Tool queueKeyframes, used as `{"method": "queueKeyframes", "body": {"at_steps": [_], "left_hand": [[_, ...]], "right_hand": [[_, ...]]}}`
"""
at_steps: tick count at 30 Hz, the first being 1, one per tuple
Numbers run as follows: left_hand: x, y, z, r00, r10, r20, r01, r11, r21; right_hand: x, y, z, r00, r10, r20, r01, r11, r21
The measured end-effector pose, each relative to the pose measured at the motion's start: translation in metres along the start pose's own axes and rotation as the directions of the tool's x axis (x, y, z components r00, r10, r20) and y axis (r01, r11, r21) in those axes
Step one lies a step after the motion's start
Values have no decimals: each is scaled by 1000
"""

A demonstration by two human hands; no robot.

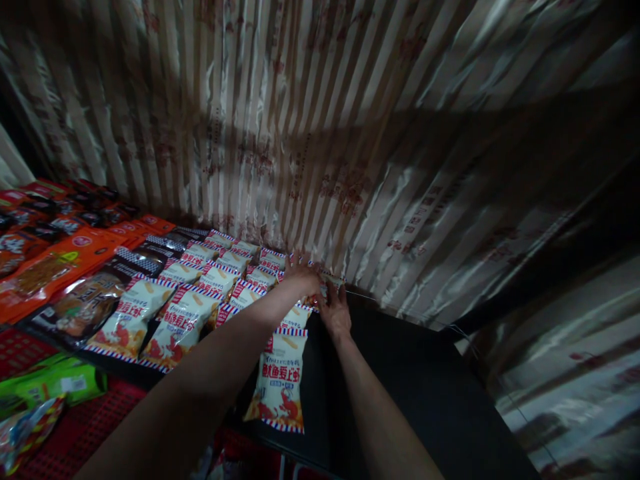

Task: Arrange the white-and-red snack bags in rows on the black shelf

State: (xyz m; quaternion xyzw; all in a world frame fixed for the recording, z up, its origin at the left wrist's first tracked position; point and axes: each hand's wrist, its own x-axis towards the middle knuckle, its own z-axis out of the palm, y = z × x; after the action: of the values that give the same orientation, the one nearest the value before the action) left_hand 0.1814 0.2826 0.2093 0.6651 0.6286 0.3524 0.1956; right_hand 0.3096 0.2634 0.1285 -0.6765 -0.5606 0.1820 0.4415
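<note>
My left hand [303, 279] reaches to the back of a black shelf, its fingers spread over the rear of the snack bag rows. Beside it, my right hand [336, 315] has its fingers apart against a snack bag [325, 280] at the back right end. That bag is mostly hidden by my hands. Several matching white snack bags with red lettering and striped ends lie face up in rows to the left. A nearer snack bag [281, 380] lies at the front, between my forearms.
Dark snack packs [90, 300] and orange snack packs [55, 263] lie farther left. A red basket [95, 420] below the shelf front holds green packs [55, 383]. A pleated, printed covering [320, 133] rises behind the black shelf [415, 393].
</note>
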Motion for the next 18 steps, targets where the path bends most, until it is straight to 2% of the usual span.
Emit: {"method": "queueKeyframes", "body": {"at_steps": [1, 3, 5, 9, 12, 14, 16, 18], "left_hand": [[1, -4, -4, 993, 38, 108, -52, 990, 128], [0, -12, -10, 950, 55, 307, -160, 930, 330], [-1, -18, -12, 923, 44, 383, -214, 885, 414], [-2, -30, -12, 917, 67, 394, -258, 852, 456], [-1, -33, -12, 928, 73, 365, -243, 862, 445], [1, -33, -15, 944, 53, 326, -196, 885, 422], [5, -34, -20, 955, 23, 297, -149, 900, 409], [9, -38, -26, 958, -15, 288, -113, 899, 423]], "right_hand": [[0, 0, 1, 1000, -15, 15, 17, 997, -75], [2, 0, 2, 997, -36, 61, 49, 976, -212], [4, 0, 3, 992, -38, 123, 76, 944, -320], [5, 2, 6, 984, -57, 167, 117, 919, -377], [3, -1, 8, 988, -119, 103, 152, 887, -436], [1, -7, 10, 975, -219, 46, 216, 862, -458], [0, -15, 14, 945, -324, 39, 311, 858, -409], [1, -24, 20, 927, -366, 81, 372, 877, -304]]}}
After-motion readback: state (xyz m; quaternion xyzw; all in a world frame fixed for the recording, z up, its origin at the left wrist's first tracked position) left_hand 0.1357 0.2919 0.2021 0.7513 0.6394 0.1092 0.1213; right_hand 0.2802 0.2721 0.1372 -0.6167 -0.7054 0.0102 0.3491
